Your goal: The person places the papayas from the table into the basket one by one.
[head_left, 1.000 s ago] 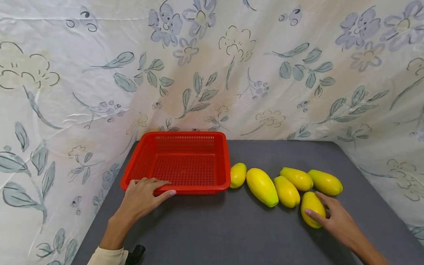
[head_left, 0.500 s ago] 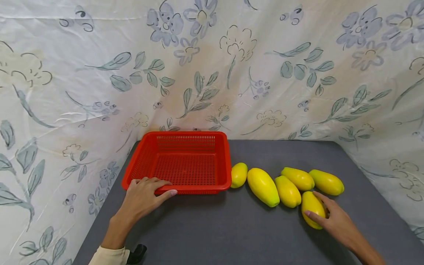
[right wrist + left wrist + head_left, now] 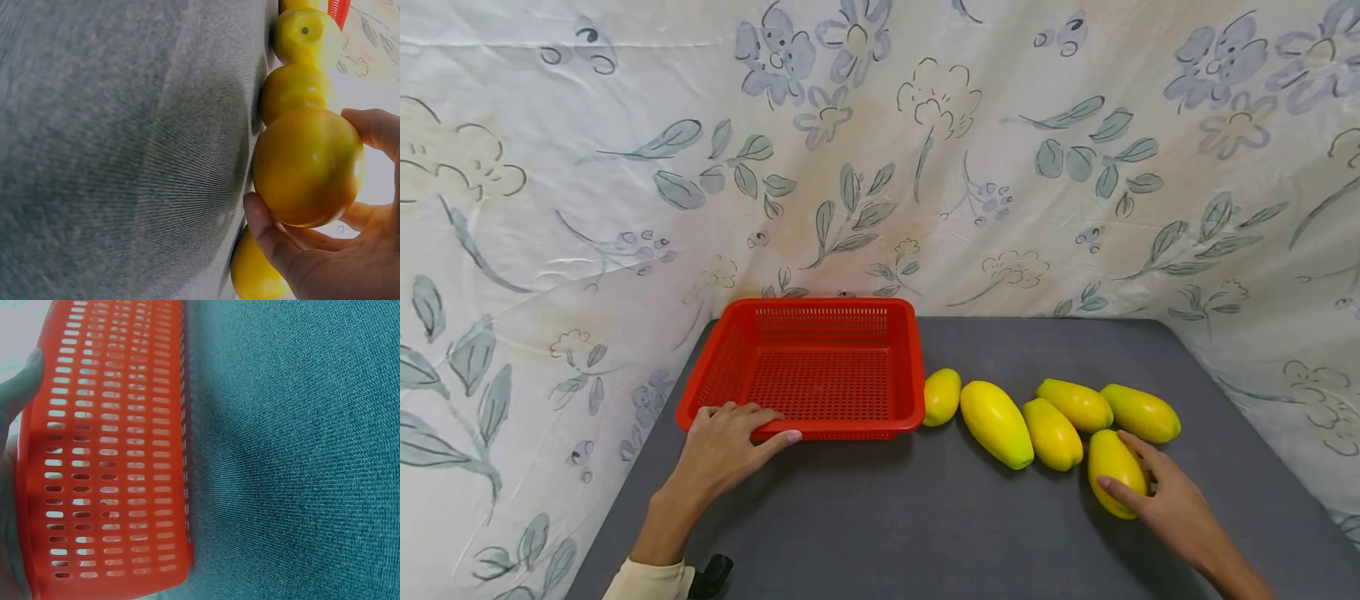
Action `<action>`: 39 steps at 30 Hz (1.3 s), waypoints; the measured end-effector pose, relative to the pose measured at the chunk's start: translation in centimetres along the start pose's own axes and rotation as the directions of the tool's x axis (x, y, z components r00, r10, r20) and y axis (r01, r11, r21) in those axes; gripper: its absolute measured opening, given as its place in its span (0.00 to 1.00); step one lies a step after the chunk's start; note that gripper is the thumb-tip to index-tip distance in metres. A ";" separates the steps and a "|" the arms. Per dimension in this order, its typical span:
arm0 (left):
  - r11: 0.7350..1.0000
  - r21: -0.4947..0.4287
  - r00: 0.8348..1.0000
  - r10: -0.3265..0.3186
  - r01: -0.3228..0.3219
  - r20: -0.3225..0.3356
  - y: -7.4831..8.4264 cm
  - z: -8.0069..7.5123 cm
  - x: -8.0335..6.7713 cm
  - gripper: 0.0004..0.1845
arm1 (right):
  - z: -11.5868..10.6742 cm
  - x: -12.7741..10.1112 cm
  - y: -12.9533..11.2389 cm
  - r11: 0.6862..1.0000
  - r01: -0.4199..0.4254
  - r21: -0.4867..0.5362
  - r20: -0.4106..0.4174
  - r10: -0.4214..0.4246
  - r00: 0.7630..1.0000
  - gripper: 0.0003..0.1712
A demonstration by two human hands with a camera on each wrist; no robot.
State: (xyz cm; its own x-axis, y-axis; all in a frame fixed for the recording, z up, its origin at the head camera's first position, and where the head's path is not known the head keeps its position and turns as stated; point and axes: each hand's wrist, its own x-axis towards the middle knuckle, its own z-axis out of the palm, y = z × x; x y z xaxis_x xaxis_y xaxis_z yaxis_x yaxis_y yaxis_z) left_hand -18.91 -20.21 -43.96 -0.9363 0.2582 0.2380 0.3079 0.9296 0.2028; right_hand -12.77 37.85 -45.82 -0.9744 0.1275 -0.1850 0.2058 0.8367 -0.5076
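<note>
Perhaps a staged tabletop [image 3: 925, 533], floral sheet [image 3: 880, 167] backdrop

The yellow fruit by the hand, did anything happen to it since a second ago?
The right hand closed its fingers and thumb around the nearest yellow fruit, which still lies on the grey table. The left hand stayed on the red basket; the other fruits did not move.
</note>
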 end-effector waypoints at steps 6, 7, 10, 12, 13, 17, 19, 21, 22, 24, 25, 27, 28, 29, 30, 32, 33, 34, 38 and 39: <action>1.000 0.006 1.000 -0.001 0.001 0.003 0.1 0.1 -0.1 0.34 | -0.5 -0.2 -0.2 0.999 0.030 0.021 -0.032 -0.029 0.999 0.59; 1.000 0.007 1.000 0.000 0.000 0.000 0.1 0.1 -0.1 0.34 | -0.6 -0.2 -0.3 0.999 0.032 0.026 -0.035 -0.031 0.999 0.59; 1.000 0.010 1.000 0.001 -0.001 -0.008 0.1 0.2 0.0 0.33 | -0.9 -0.2 -0.5 0.998 0.039 0.044 -0.038 -0.037 0.999 0.59; 1.000 0.012 1.000 0.000 0.000 -0.010 0.1 0.2 0.0 0.33 | -1.1 -0.2 -0.8 0.998 0.042 0.057 -0.038 -0.040 0.998 0.59; 1.000 0.011 1.000 -0.002 0.002 -0.011 0.1 0.2 0.0 0.33 | -1.2 -0.3 -0.9 0.997 0.045 0.065 -0.037 -0.042 0.998 0.59; 1.000 0.009 1.000 -0.006 0.006 -0.012 0.2 0.2 0.1 0.34 | -1.4 -0.4 -1.5 0.995 0.053 0.083 -0.048 -0.049 0.998 0.59; 1.000 0.009 1.000 -0.006 0.006 -0.014 0.2 0.2 0.1 0.34 | -1.4 -0.6 -1.8 0.994 0.063 0.090 -0.057 -0.058 0.997 0.59; 1.000 0.009 1.000 -0.006 0.006 -0.013 0.3 0.1 0.1 0.34 | -1.4 -0.6 -2.2 0.993 0.077 0.093 -0.067 -0.070 0.995 0.59; 1.000 0.009 1.000 -0.006 0.006 -0.013 0.3 0.1 0.1 0.33 | -1.4 -0.7 -2.4 0.992 0.082 0.095 -0.071 -0.076 0.995 0.59; 1.000 0.010 1.000 -0.007 0.007 -0.012 0.3 0.1 0.2 0.33 | -1.4 -0.8 -2.7 0.990 0.095 0.101 -0.077 -0.088 0.993 0.59; 1.000 0.009 1.000 -0.008 0.008 -0.010 0.3 0.1 0.2 0.33 | -1.4 -0.8 -2.9 0.990 0.099 0.104 -0.079 -0.091 0.993 0.58; 1.000 0.008 1.000 -0.011 0.011 -0.005 0.3 0.0 0.2 0.34 | -1.4 -1.0 -3.1 0.988 0.108 0.113 -0.081 -0.099 0.992 0.58; 1.000 0.008 1.000 -0.013 0.013 -0.002 0.3 0.0 0.2 0.34 | -1.4 -1.0 -3.3 0.986 0.113 0.120 -0.081 -0.104 0.991 0.57; 1.000 0.009 1.000 -0.014 0.014 0.001 0.3 0.0 0.2 0.34 | -1.3 -1.1 -3.5 0.985 0.118 0.124 -0.083 -0.108 0.991 0.57; 1.000 0.010 1.000 -0.016 0.016 0.004 0.3 0.0 0.2 0.34 | -1.3 -1.2 -3.7 0.984 0.121 0.130 -0.083 -0.111 0.990 0.57; 1.000 0.012 1.000 -0.019 0.019 0.009 0.4 0.0 0.2 0.34 | -1.2 -1.3 -4.1 0.981 0.131 0.141 -0.086 -0.120 0.989 0.57; 1.000 0.013 1.000 -0.021 0.021 0.010 0.4 -0.1 0.2 0.34 | -1.2 -1.3 -4.3 0.980 0.137 0.146 -0.088 -0.125 0.988 0.56; 1.000 0.013 1.000 -0.021 0.021 0.012 0.4 -0.1 0.2 0.34 | -1.1 -1.3 -4.5 0.978 0.143 0.151 -0.092 -0.130 0.987 0.56; 1.000 0.007 1.000 -0.022 0.021 0.012 0.5 -0.1 0.3 0.34 | -1.2 -1.3 -5.4 0.972 0.159 0.171 -0.090 -0.145 0.985 0.56; 1.000 0.005 1.000 -0.021 0.021 0.011 0.5 0.0 0.3 0.34 | -1.2 -1.3 -5.5 0.970 0.168 0.175 -0.092 -0.154 0.984 0.55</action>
State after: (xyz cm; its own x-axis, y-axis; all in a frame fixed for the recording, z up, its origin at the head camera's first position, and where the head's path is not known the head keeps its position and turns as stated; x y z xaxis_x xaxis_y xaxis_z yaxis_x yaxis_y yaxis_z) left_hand -19.00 -19.68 -43.74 -0.9445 0.2412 0.2232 0.2870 0.9362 0.2027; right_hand -12.75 33.67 -41.79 -0.9986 0.0457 -0.0263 0.0515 0.7402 -0.6705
